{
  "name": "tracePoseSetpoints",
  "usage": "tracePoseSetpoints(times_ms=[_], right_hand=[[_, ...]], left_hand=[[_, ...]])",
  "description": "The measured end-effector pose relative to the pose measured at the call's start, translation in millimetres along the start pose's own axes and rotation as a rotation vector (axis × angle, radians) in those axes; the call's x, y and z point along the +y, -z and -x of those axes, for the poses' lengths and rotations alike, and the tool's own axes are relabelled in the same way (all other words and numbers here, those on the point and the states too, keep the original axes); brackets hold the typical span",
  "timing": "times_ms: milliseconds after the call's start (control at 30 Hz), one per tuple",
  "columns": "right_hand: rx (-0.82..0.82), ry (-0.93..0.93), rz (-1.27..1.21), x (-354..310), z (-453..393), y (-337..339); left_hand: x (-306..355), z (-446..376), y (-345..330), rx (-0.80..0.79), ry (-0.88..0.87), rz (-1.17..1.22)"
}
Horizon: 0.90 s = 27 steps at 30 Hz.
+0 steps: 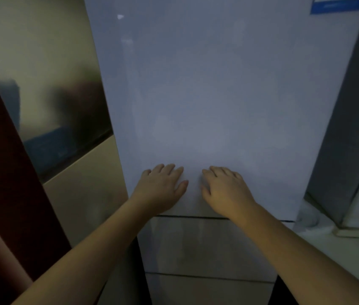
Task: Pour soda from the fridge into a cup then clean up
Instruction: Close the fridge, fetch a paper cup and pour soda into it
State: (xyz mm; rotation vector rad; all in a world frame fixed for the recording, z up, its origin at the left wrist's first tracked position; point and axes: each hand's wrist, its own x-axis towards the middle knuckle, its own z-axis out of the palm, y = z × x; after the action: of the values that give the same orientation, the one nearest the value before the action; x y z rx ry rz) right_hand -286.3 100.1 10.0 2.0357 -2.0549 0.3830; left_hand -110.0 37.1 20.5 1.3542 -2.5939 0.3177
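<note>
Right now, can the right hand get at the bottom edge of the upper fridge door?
Probably yes. The right hand lies flat on the upper fridge door just above the seam, and nothing sits between them. The left hand rests alongside, clear of its path.

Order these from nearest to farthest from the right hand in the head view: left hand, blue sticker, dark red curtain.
1. left hand, beside the right hand, on the fridge door.
2. dark red curtain, far left.
3. blue sticker, top right corner.

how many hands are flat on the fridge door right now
2. The left hand rests with straight fingers low on the upper fridge door, left of centre. The right hand lies beside it, right of centre, apart from it. Neither grips anything.
</note>
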Motion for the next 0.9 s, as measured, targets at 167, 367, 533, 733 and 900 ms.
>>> tracePoseSetpoints(times_ms=[167, 367, 533, 733, 900], right_hand=[[-0.033, -0.069, 0.002, 11.5, 29.9, 4.5], [-0.022, -0.186, 0.027, 8.3, 74.9, 12.3], [-0.017, -0.336, 0.086, -1.8, 125.1, 22.1], [0.0, -0.547, 0.131, -4.0, 199.2, 46.1], [-0.006, -0.726, 0.206, 4.0, 272.5, 77.5]], left_hand=[[25.7, 13.3, 2.2, -0.049, -0.052, 0.019], [47.3, 34.5, -7.1, -0.023, -0.165, 0.041], [68.5, 57.9, -9.2, 0.008, -0.309, 0.093], [119.3, 85.2, 2.4, 0.001, -0.472, 0.204], [179.8, 110.9, 17.9, 0.017, -0.596, 0.214]])
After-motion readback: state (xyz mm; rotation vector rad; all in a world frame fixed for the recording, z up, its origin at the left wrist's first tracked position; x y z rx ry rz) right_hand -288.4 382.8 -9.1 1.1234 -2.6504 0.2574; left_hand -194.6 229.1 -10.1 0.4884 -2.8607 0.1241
